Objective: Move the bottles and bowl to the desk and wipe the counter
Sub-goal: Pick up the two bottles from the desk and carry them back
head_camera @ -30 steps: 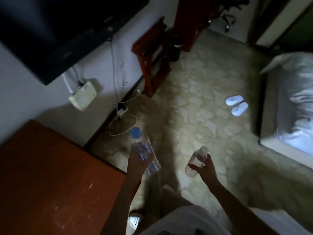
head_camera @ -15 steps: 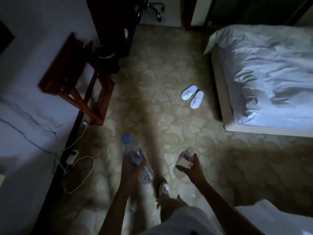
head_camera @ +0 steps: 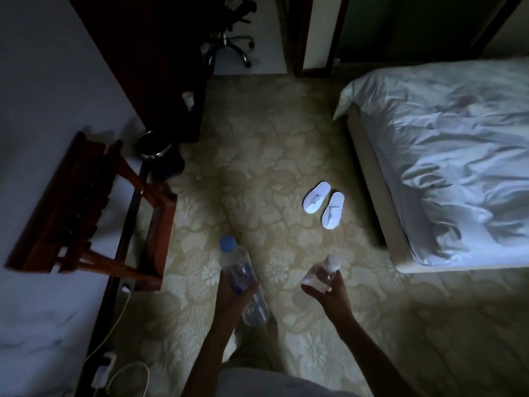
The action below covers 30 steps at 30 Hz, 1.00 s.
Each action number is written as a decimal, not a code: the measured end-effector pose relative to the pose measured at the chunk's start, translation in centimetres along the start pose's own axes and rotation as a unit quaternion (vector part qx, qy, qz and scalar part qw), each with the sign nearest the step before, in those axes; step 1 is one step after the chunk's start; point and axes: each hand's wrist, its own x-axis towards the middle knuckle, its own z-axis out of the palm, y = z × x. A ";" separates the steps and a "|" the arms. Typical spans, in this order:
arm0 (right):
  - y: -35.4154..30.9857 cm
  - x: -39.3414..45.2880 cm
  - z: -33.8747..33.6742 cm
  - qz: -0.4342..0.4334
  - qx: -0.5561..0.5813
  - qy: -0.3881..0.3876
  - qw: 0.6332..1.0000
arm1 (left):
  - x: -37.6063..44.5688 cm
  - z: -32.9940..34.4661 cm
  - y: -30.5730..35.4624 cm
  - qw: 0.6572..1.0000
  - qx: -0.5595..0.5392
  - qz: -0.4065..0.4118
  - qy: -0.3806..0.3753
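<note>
I hold two clear plastic bottles over the patterned carpet. My left hand (head_camera: 233,293) grips the middle of the larger bottle with a blue cap (head_camera: 236,266), which tilts with its cap pointing away from me. My right hand (head_camera: 329,290) is closed around the smaller bottle with a white cap (head_camera: 323,272), held nearly upright. No bowl or counter is in view. The dark wooden desk (head_camera: 171,67) stands at the far end of the room, beside the left wall.
A folding wooden luggage rack (head_camera: 71,207) stands against the left wall, with a dark waste bin (head_camera: 156,151) beyond it. White slippers (head_camera: 323,204) lie beside the bed (head_camera: 446,156) on the right. An office chair base (head_camera: 232,44) shows at the top. Cables (head_camera: 114,365) trail along the left skirting.
The view has swung right and forward: the red-brown counter and the TV have left the frame, and the bed, bin and chair have come in. Both hands still hold their bottles.
</note>
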 end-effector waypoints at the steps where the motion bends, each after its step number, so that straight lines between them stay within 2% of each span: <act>1: -1.2 2.0 0.4 0.003 -0.003 0.004 1.000 | 2.2 0.3 2.0 1.000 0.003 0.009 -0.016; 5: -8.9 11.1 0.5 -0.009 -0.027 0.032 0.999 | 12.5 0.8 10.3 0.997 0.011 0.029 -0.071; 9: -16.7 20.4 0.4 -0.035 -0.020 0.053 0.998 | 21.9 1.2 18.1 0.995 0.021 0.038 -0.090; 13: -20.6 28.3 2.0 -0.012 0.004 0.064 0.998 | 29.6 2.2 23.2 0.994 0.004 0.040 -0.106; 17: -20.8 36.9 4.5 0.028 0.023 0.065 0.997 | 38.5 4.1 26.7 0.995 -0.020 0.040 -0.087; 20: -24.3 45.2 5.9 0.046 0.025 0.063 0.997 | 46.1 5.3 30.5 0.994 -0.001 0.037 -0.106; 23: -30.7 53.9 6.6 0.030 0.015 0.038 0.999 | 54.0 5.2 36.7 0.997 -0.009 0.018 -0.073; 26: -37.8 62.6 7.2 -0.016 0.000 0.009 1.000 | 60.6 4.8 44.1 0.998 0.016 0.043 -0.049; 30: -46.4 72.8 10.3 -0.060 -0.003 -0.014 0.998 | 67.7 4.0 51.4 0.996 -0.011 0.072 -0.043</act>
